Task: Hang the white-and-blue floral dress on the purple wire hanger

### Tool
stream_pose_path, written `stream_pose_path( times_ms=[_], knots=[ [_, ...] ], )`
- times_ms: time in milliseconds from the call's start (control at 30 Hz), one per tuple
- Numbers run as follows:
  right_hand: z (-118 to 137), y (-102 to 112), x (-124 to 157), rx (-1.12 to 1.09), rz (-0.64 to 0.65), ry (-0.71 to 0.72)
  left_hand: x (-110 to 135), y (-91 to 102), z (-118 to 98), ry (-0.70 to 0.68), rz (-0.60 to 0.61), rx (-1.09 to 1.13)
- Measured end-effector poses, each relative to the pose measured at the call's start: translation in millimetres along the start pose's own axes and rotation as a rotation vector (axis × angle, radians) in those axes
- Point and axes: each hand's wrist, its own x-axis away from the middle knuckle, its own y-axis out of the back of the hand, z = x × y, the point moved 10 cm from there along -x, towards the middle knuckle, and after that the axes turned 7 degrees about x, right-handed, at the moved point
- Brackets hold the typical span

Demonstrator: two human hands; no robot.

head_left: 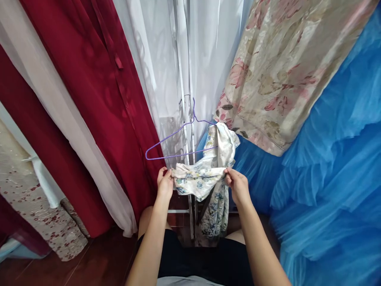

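Observation:
A purple clothes hanger hangs by its hook in front of a white curtain-like cloth. Over its right side drapes a floral garment, pale with blue and yellow flowers; the hanger's left side is bare. My left hand pinches the garment's left end just below the hanger's bottom bar. Its upper edge is pulled straight across to my right hand, whose fingers are closed on the cloth at the right. A longer part of the garment falls below, between my knees.
Dark red drapes and a beaded fabric hang at the left. A large floral cloth hangs at the upper right, above blue ruffled tulle. Narrow white vertical poles rise behind the hanger. The floor is dark red tile.

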Motion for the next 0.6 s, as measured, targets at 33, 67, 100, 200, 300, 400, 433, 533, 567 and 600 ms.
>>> stream_pose_path(
  times_ms=[33,67,100,200,300,400,433,533,567,600],
  knots=[
    [-12,16,1,0.0,-0.073,-0.01,11,-14.1,3,0.015,0.05,-0.004],
    [-25,30,5,0.009,-0.137,-0.024,21,-28.9,4,0.028,0.101,-0.011],
    [-38,43,10,0.025,-0.189,-0.042,32,-43.3,6,0.041,0.148,-0.017],
    [-74,66,32,0.095,-0.256,-0.096,64,-82.5,2,0.021,0.293,-0.063],
    [-91,71,53,0.163,-0.262,-0.1,94,-109.8,-8,-0.076,0.419,-0.177],
    [-85,53,61,0.202,-0.212,-0.065,117,-125.0,-15,-0.103,0.496,-0.272],
    [-80,40,61,0.206,-0.159,-0.054,122,-128.3,-17,-0.1,0.509,-0.289],
    [-62,-17,70,0.186,0.128,-0.049,132,-133.7,-22,-0.096,0.523,-0.339],
    [-59,-40,78,0.14,0.256,-0.071,133,-133.6,-24,-0.098,0.521,-0.37],
    [-56,-61,88,0.071,0.384,-0.109,132,-131.8,-25,-0.104,0.51,-0.406]
  ],
)
